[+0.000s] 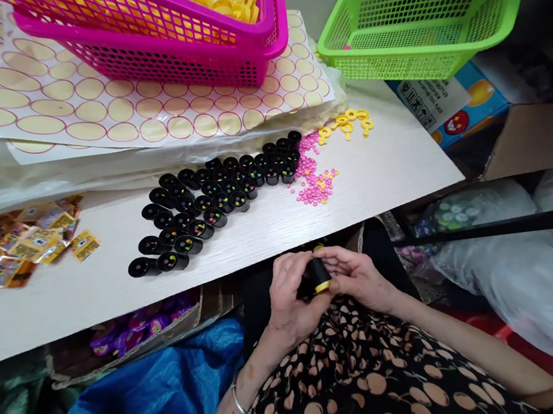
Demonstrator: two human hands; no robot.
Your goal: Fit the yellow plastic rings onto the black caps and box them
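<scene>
Above my lap, just in front of the table edge, a small black plastic tube (319, 273) with a yellow rim at its near end is held between both hands. My left hand (290, 299) is closed on its left side, and my right hand (358, 277) grips it from the right with thumb and fingers. A bit of yellow shows at the tube's far end, partly hidden by fingertips. Beyond my hands, many similar black tubes (211, 188) stand in rows on the white table (382, 160), with small coloured bits inside several.
Pink beads (309, 169) and yellow ring pieces (347, 123) lie right of the tubes. Orange packets (33, 237) are at left. A magenta basket (238, 57) of yellow pieces rests on sticker sheets (108, 113); a green basket (420, 21) stands at back right. Below is a blue sheet (144, 404).
</scene>
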